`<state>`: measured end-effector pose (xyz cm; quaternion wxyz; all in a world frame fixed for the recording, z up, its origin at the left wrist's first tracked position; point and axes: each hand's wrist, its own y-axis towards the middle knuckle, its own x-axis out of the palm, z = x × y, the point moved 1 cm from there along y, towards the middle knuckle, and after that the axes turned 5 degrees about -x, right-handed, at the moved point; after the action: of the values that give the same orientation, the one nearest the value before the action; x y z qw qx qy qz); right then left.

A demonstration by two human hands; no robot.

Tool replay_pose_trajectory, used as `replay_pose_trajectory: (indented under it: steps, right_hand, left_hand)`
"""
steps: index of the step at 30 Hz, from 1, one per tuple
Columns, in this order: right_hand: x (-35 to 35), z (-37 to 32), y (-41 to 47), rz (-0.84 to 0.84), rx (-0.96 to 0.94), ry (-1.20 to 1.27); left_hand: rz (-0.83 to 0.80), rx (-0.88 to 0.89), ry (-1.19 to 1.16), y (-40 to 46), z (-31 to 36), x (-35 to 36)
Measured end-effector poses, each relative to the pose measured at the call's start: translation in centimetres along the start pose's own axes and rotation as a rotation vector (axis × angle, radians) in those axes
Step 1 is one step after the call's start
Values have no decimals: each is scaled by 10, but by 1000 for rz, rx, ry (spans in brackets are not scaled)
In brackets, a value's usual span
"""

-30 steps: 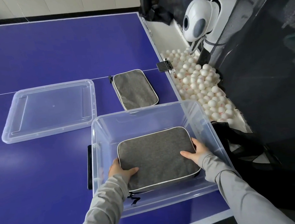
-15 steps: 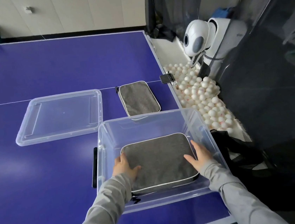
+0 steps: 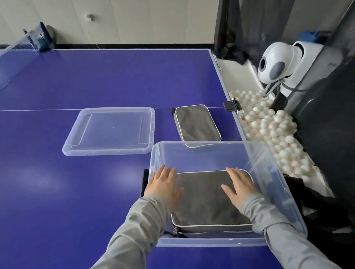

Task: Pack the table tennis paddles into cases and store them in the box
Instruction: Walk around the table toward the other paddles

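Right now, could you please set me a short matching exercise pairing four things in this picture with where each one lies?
Things:
1. clear lid
2. grey case under the hands
3. second grey case
4. white balls

Places:
A. inside the clear box
B. flat on the blue table, left of the box
C. off the table's right edge
D. on the table just beyond the box

Pairs: 1-B, 2-A, 3-D, 4-C

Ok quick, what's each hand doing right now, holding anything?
Left hand: open, fingers straight, holding nothing, over the left edge of the grey case in the box.
Right hand: open, flat over the case, gripping nothing.
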<state>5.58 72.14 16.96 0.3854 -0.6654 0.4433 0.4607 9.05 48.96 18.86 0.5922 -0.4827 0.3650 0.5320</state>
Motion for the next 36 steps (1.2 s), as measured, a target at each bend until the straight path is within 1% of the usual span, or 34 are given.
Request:
replay_pose_trajectory:
  steps: [2,7,10,13,15,18,21,23,25,29,32,36]
  right_hand:
    - [-1,-22,9,-19,-26,16]
    - [-2,-104,30,11,-131,113]
    - [6,-174,40,51,-234,107]
    - [31,-255,42,24,-354,104]
    - [57,-309,39,-37,-449,94]
    - [104,-381,24,-184,-565,58]
    - [153,-432,-2,-363,-622,-11]
    - [187,-461,-25,-487,-676,-90]
    - [208,-475,-42,-557,-709,-154]
    - [249,-521,-87,-654,-916,-265]
    - [272,-551,-116,-752,-1050,-342]
    - [300,-587,-130,-875,-1088,-436]
  left_hand:
    - [63,-35,-13,-3,-18,-11]
    - [114,-173,-117,-22,-95,-33]
    - [115,-274,-152,-47,-154,-38]
    - [71,-398,-160,-85,-220,-31]
    - [37,-491,-172,-115,-263,-21]
    - [-26,-640,-226,-169,-320,1]
    - [-115,-769,-263,-231,-366,29]
    - [-129,-885,-318,-281,-393,49]
    - [-143,-973,-349,-318,-406,64]
    - [-266,-1200,-455,-401,-422,98]
    - [-325,-1332,-556,-447,-425,119]
    - [-333,-1454,-679,-488,-428,137]
